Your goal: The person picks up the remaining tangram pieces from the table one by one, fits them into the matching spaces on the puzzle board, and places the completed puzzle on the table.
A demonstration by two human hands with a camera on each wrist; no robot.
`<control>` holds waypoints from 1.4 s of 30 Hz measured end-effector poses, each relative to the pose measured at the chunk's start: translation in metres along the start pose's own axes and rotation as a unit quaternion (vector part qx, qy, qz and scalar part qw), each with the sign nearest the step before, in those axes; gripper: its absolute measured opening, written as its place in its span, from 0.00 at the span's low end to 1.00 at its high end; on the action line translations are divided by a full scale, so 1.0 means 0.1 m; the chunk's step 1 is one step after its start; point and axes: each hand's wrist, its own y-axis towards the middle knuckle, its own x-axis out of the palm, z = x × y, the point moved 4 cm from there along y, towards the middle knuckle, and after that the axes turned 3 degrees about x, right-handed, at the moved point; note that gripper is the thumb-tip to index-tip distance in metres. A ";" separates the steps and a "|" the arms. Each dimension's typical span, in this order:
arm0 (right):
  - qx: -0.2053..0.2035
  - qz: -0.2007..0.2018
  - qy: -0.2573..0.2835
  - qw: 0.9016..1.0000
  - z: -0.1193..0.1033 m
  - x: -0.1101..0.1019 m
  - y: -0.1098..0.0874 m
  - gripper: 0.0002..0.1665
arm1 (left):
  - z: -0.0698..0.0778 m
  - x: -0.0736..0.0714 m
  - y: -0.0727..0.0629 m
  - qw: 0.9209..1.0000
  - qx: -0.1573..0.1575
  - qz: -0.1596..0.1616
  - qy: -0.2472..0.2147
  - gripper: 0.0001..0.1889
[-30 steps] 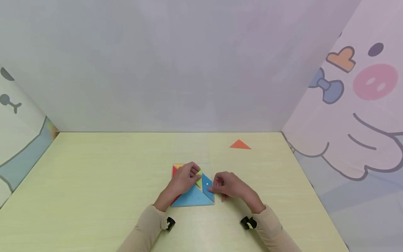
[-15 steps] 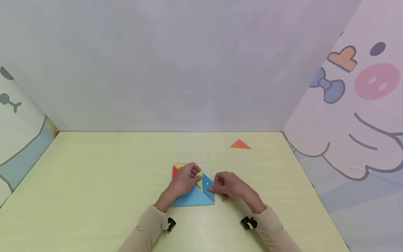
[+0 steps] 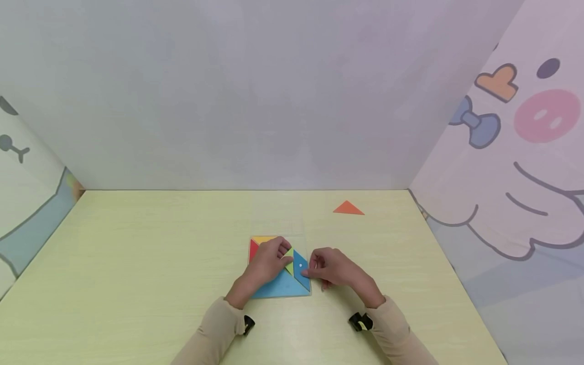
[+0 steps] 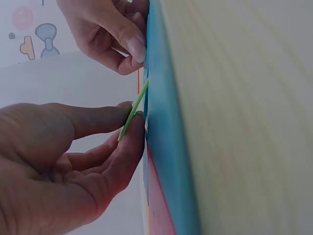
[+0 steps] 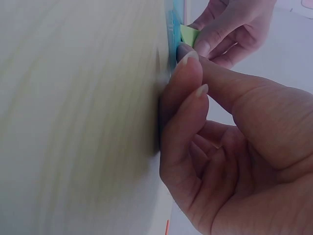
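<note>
A square tangram board [image 3: 301, 244] lies on the table in front of me. My left hand [image 3: 266, 262] reaches over it, pinching a thin green tangram piece [image 4: 130, 117] between thumb and fingers; this piece slants, its lower tip down at the blue pieces. My right hand [image 3: 335, 266] is at the board's right edge, thumb tip on the blue parallelogram [image 3: 299, 257] with a white dot, index finger curled at its side. A large blue triangle [image 3: 280, 287] fills the near part. Red [image 3: 253, 248] and yellow [image 3: 262, 239] pieces show beyond my left hand, which partly covers them.
An orange-red triangle [image 3: 349, 208] lies on the pale wooden table [image 3: 150, 253] at the back right. A grey wall [image 3: 246, 101] rises behind the table, and cartoon-printed panels [image 3: 515, 167] stand at both sides.
The green piece in my left hand has shifted slightly right and towards me, its edge now against the blue parallelogram. My right hand has stayed in place.
</note>
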 end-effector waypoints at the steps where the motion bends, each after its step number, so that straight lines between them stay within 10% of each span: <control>1: 0.002 0.000 0.000 1.000 0.00 0.00 0.00 0.17 | 0.01 0.00 -0.01 1.000 0.002 0.005 0.008 0.10; 9: 0.004 -0.002 -0.003 1.000 -0.01 0.00 0.01 0.16 | 0.03 0.01 -0.03 0.997 0.018 0.016 0.070 0.11; 42: 0.011 -0.005 -0.005 1.000 0.00 -0.01 -0.01 0.17 | 0.10 0.01 -0.09 0.995 0.003 -0.038 0.087 0.19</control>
